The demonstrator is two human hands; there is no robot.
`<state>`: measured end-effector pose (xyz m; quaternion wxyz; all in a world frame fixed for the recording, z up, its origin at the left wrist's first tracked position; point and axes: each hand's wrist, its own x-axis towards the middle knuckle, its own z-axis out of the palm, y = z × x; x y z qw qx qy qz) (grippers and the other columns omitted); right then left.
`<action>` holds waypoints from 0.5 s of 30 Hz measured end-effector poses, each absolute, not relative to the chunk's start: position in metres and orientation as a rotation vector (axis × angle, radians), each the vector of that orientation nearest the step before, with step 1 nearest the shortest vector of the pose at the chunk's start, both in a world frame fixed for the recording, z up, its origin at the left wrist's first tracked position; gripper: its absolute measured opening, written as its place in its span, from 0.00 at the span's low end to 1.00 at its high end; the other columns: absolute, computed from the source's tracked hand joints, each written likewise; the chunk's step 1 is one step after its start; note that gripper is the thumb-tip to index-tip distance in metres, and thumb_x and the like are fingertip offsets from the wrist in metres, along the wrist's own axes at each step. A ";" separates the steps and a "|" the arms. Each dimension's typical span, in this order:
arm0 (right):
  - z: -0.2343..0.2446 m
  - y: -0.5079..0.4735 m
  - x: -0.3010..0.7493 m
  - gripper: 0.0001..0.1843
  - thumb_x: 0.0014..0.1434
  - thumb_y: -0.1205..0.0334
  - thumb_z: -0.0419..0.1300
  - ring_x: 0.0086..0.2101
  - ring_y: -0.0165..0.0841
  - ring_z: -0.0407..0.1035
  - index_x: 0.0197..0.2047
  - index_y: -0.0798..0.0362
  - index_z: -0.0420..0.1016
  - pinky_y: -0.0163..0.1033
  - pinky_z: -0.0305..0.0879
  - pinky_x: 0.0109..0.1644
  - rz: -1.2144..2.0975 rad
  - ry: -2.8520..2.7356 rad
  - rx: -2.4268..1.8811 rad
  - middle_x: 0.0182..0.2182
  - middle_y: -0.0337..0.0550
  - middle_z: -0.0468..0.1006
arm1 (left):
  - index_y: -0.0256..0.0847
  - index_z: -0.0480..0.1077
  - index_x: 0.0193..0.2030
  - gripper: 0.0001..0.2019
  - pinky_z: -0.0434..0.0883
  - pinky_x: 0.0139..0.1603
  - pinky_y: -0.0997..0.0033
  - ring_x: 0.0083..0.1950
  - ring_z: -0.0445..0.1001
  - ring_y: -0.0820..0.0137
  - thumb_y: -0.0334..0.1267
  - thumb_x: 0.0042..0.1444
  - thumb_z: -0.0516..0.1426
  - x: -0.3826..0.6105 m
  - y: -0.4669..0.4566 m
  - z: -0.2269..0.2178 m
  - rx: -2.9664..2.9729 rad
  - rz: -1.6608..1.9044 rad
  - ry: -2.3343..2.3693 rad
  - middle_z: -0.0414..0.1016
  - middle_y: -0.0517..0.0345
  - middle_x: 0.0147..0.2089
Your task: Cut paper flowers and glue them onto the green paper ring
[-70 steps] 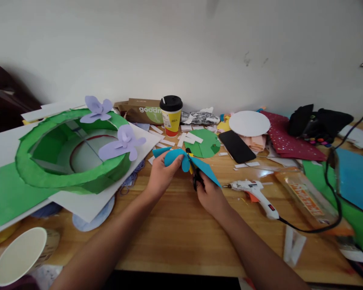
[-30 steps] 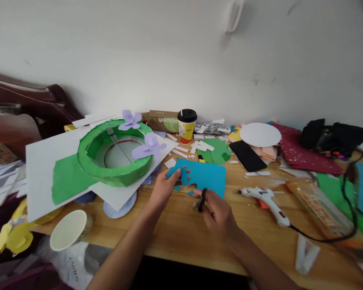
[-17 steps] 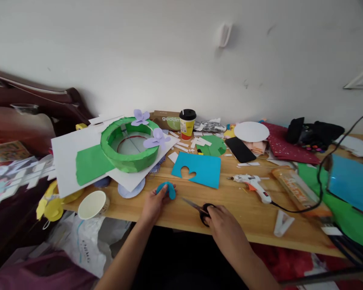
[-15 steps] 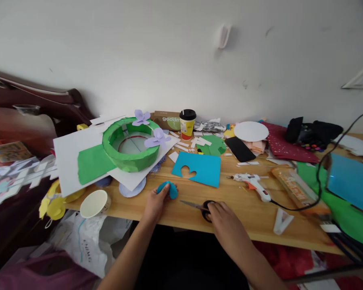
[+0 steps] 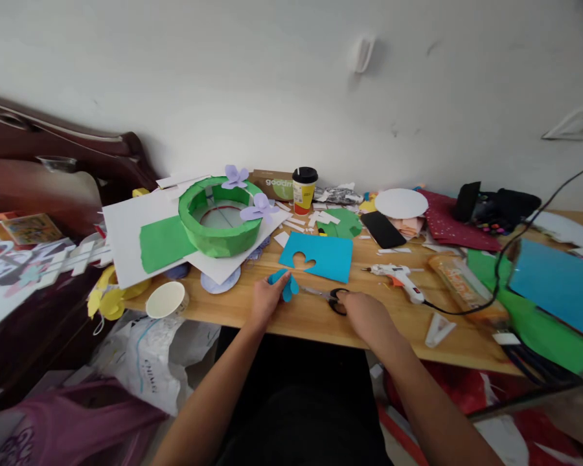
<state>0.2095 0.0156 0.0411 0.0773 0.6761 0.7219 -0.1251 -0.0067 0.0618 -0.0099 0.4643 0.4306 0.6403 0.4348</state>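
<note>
- Head view: left hand (image 5: 267,299) pinches the blue cutout (image 5: 292,288) over the table (image 5: 291,318).
- Right hand (image 5: 365,315) grips the scissors (image 5: 332,298) by the handles, blades pointing toward the cutout.
- Blue sheet (image 5: 328,254), with a hole, lies just beyond the cutout.

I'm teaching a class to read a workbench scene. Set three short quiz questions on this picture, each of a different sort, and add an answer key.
1. Multiple choice: what does the right hand hold?
A) glue gun
B) scissors
C) phone

2. True or false: the blue sheet with a shape cut out of it lies flat on the wooden table, with neither of the person's hands on it.

3. Fill the gap: the left hand holds a cut-out piece whose colour is ____.

Key: 1. B; 2. True; 3. blue.
</note>
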 end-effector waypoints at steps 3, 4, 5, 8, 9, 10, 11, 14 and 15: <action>0.039 0.017 0.206 0.18 0.63 0.76 0.48 0.48 0.42 0.71 0.49 0.55 0.75 0.40 0.64 0.44 -0.310 2.237 2.058 0.47 0.55 0.77 | 0.39 0.65 0.18 0.25 0.57 0.19 0.75 0.19 0.61 0.74 0.60 0.43 0.63 -0.006 0.059 -0.010 1.110 1.064 1.600 0.66 0.61 0.16; 0.038 0.017 0.205 0.19 0.63 0.76 0.48 0.49 0.42 0.70 0.49 0.55 0.75 0.39 0.64 0.45 -0.303 2.255 2.073 0.48 0.55 0.77 | 0.40 0.64 0.17 0.25 0.56 0.19 0.75 0.19 0.60 0.75 0.60 0.43 0.63 -0.006 0.058 -0.010 1.124 1.063 1.611 0.64 0.61 0.16; 0.037 0.017 0.206 0.18 0.64 0.75 0.49 0.47 0.41 0.71 0.48 0.55 0.76 0.39 0.65 0.45 -0.309 2.267 2.089 0.46 0.54 0.77 | 0.40 0.63 0.16 0.25 0.55 0.19 0.75 0.19 0.60 0.75 0.61 0.43 0.62 -0.007 0.058 -0.010 1.136 1.060 1.618 0.63 0.62 0.16; 0.033 0.014 0.206 0.14 0.67 0.65 0.51 0.43 0.40 0.74 0.45 0.52 0.77 0.40 0.67 0.44 -0.322 2.296 2.159 0.44 0.51 0.79 | 0.40 0.62 0.16 0.26 0.54 0.19 0.75 0.19 0.58 0.75 0.61 0.44 0.62 -0.008 0.057 -0.010 1.177 1.045 1.622 0.61 0.62 0.15; 0.031 0.013 0.204 0.14 0.67 0.62 0.51 0.44 0.40 0.73 0.47 0.51 0.77 0.41 0.68 0.45 -0.328 2.347 2.211 0.46 0.50 0.78 | 0.40 0.61 0.16 0.26 0.54 0.19 0.75 0.19 0.58 0.75 0.61 0.44 0.62 -0.007 0.055 -0.009 1.193 1.038 1.615 0.61 0.63 0.15; 0.029 0.011 0.200 0.14 0.67 0.59 0.52 0.46 0.41 0.72 0.51 0.51 0.75 0.42 0.68 0.48 -0.369 2.443 2.257 0.49 0.50 0.77 | 0.40 0.62 0.16 0.26 0.53 0.19 0.75 0.19 0.57 0.76 0.60 0.44 0.62 -0.007 0.053 -0.008 1.210 1.030 1.603 0.60 0.63 0.15; 0.026 0.008 0.194 0.17 0.66 0.57 0.54 0.49 0.41 0.71 0.56 0.50 0.72 0.43 0.68 0.51 -0.465 2.579 2.284 0.53 0.50 0.74 | 0.40 0.62 0.16 0.26 0.53 0.19 0.75 0.19 0.56 0.76 0.60 0.44 0.61 -0.006 0.050 -0.006 1.229 1.019 1.583 0.59 0.64 0.15; 0.019 0.002 0.168 0.37 0.57 0.52 0.65 0.56 0.42 0.66 0.66 0.48 0.59 0.45 0.66 0.57 -1.067 3.006 2.101 0.62 0.52 0.66 | 0.39 0.62 0.16 0.25 0.53 0.20 0.75 0.19 0.54 0.77 0.59 0.45 0.61 -0.005 0.038 0.000 1.289 0.983 1.494 0.57 0.65 0.16; 0.018 0.000 0.159 0.42 0.54 0.52 0.68 0.58 0.42 0.64 0.67 0.48 0.56 0.46 0.66 0.58 -1.252 3.062 2.001 0.62 0.52 0.65 | 0.39 0.62 0.16 0.25 0.52 0.20 0.75 0.19 0.54 0.77 0.59 0.45 0.61 -0.005 0.033 0.003 1.307 0.972 1.461 0.57 0.65 0.16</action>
